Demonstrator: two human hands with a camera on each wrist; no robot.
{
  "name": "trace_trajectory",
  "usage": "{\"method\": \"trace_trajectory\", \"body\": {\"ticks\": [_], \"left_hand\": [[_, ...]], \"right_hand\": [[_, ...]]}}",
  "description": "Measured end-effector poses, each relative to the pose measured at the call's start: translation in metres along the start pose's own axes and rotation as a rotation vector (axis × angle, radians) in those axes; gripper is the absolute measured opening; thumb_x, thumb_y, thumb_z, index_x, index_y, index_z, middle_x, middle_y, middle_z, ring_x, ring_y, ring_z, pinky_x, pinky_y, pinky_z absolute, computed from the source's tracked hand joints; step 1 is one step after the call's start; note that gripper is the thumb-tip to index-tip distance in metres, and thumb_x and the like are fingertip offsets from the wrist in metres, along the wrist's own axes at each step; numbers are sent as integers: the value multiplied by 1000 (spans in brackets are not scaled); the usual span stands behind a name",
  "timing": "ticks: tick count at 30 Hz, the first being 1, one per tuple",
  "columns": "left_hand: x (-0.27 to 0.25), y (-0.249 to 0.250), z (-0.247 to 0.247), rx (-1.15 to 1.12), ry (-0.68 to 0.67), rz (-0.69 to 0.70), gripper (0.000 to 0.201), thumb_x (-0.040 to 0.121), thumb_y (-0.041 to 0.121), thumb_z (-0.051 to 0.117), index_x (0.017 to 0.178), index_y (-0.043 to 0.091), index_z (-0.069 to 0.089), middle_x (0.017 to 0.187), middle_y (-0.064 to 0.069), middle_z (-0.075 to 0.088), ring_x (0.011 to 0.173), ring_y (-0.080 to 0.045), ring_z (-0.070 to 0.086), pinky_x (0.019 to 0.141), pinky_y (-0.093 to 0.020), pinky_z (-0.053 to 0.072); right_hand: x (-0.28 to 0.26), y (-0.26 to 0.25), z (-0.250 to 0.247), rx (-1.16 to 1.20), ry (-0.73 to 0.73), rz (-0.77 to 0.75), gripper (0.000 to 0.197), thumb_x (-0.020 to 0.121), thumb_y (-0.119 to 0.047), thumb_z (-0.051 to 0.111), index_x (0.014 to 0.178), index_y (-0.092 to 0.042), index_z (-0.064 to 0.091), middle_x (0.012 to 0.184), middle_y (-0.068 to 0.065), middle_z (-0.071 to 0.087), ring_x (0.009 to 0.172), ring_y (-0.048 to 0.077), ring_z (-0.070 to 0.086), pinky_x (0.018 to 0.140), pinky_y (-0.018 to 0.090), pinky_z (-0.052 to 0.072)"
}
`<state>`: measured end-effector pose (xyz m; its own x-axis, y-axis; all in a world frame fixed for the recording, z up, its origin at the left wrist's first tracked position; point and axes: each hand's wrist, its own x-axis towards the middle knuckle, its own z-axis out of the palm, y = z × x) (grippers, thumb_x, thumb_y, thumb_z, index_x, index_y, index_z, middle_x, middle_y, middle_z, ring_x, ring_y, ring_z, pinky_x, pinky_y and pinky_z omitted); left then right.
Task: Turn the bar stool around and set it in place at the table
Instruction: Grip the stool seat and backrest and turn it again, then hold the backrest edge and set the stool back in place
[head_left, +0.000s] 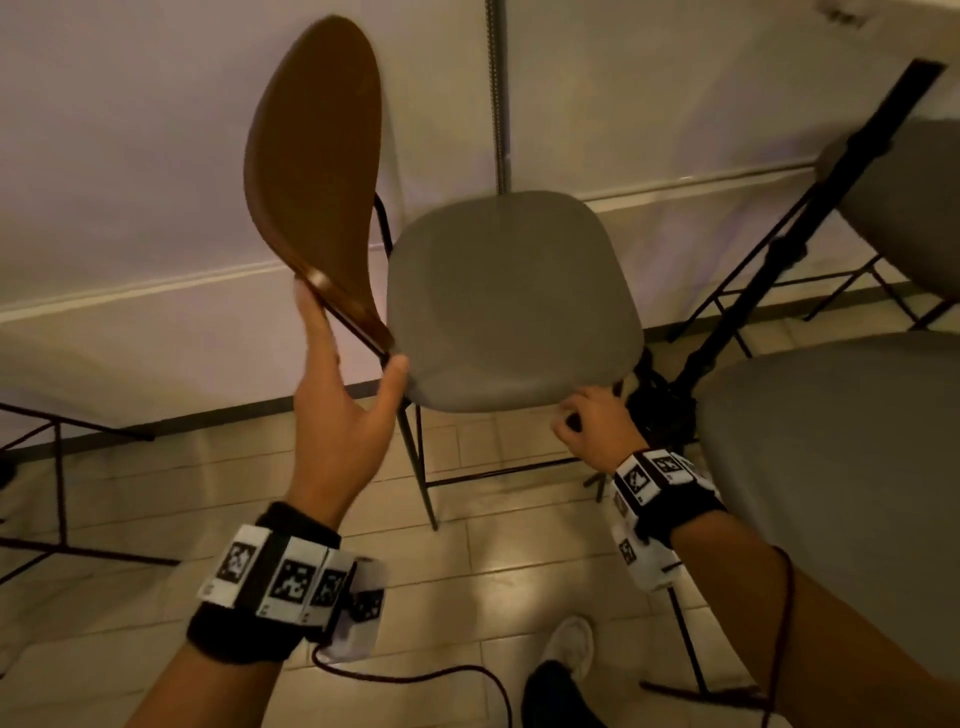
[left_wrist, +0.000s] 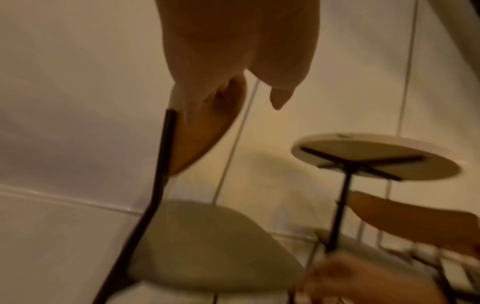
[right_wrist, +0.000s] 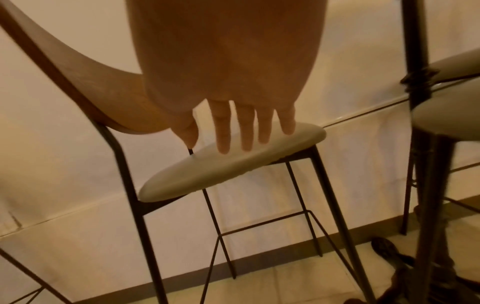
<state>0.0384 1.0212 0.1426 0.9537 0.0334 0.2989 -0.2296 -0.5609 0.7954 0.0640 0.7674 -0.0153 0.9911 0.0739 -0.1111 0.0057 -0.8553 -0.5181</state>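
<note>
The bar stool has a grey padded seat (head_left: 514, 301), a brown wooden backrest (head_left: 317, 171) and thin black legs (head_left: 415, 457). It stands near the white wall, backrest to the left. My left hand (head_left: 349, 338) grips the backrest's near edge, fingers behind it and thumb by the frame; the left wrist view shows the fingers (left_wrist: 207, 98) curled over the backrest (left_wrist: 202, 139). My right hand (head_left: 582, 415) is at the seat's near right corner; its fingers (right_wrist: 246, 131) hang straight over the seat (right_wrist: 233, 164). The round white table (left_wrist: 376, 156) stands on a black post (head_left: 779, 249) to the right.
Two more grey stool seats (head_left: 841, 493) (head_left: 904, 208) crowd the right side around the table post. Another black frame (head_left: 57, 467) stands at the left. The floor is pale tile (head_left: 493, 571), with my foot (head_left: 571, 644) below the stool.
</note>
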Motion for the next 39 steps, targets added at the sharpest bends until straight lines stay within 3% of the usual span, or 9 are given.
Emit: {"method": "trace_trajectory", "body": {"ticks": [2, 5, 9, 12, 17, 22, 30, 35, 39], "left_hand": [[-46, -6, 14, 31, -246, 27, 76, 90, 30, 58, 149, 28, 9, 144, 41, 11, 133, 20, 19, 115, -20, 27], [-114, -13, 30, 98, -593, 75, 56, 83, 54, 47, 133, 30, 48, 141, 14, 47, 129, -1, 45, 109, -36, 43], [-167, 32, 52, 24, -728, 155, 45, 83, 55, 42, 113, 30, 64, 110, 13, 69, 94, -1, 62, 83, -36, 54], [-182, 87, 69, -94, -684, 288, 37, 87, 47, 46, 107, 25, 67, 101, 12, 71, 89, -4, 63, 78, -34, 54], [-206, 191, 99, -289, -520, 534, 21, 90, 26, 54, 106, 18, 65, 100, 4, 70, 91, -9, 64, 80, -35, 54], [-236, 268, 147, -205, -374, 697, 31, 88, 26, 53, 110, 6, 64, 109, -8, 67, 104, -20, 59, 91, -32, 48], [-281, 346, 243, 204, -198, 612, 26, 88, 38, 51, 93, 21, 71, 86, 6, 74, 81, -11, 64, 87, -30, 37], [-299, 366, 278, 345, -93, 537, 24, 88, 39, 52, 83, 23, 70, 75, 9, 71, 70, -10, 61, 83, -29, 33], [-306, 367, 291, 293, 48, 466, 24, 88, 37, 54, 76, 24, 68, 69, 10, 68, 68, -11, 58, 85, -33, 33]], "right_hand": [[-44, -8, -7, 102, 35, 1, 25, 85, -25, 61, 95, -4, 69, 100, 16, 68, 97, 32, 61, 87, 44, 48], [-109, -23, -32, 210, 120, 9, 19, 87, -23, 59, 94, -8, 70, 92, 8, 70, 85, 20, 63, 79, 41, 53], [-201, -54, -83, 237, 303, -136, 17, 89, -26, 57, 88, -13, 68, 80, -2, 68, 71, 5, 59, 68, 23, 50], [-268, -69, -133, 200, 444, -241, 22, 90, -27, 53, 84, -11, 68, 75, -3, 66, 67, 3, 57, 65, 9, 43], [-348, -50, -203, 121, 734, -363, 19, 89, -17, 55, 81, -5, 68, 74, 5, 68, 68, 9, 60, 66, 19, 48], [-390, 23, -247, -4, 968, -414, 23, 90, -13, 52, 82, 2, 67, 80, 15, 68, 75, 19, 61, 73, 25, 48], [-405, 179, -290, -135, 752, -379, 27, 92, -26, 50, 91, -3, 65, 88, 14, 66, 85, 28, 59, 82, 32, 40], [-405, 224, -305, -183, 787, -459, 32, 93, -30, 49, 80, -6, 65, 78, 13, 68, 85, 24, 57, 99, 36, 32], [-404, 260, -326, -240, 838, -397, 37, 96, -29, 44, 76, -4, 64, 73, 15, 67, 78, 29, 59, 97, 42, 33]]}}
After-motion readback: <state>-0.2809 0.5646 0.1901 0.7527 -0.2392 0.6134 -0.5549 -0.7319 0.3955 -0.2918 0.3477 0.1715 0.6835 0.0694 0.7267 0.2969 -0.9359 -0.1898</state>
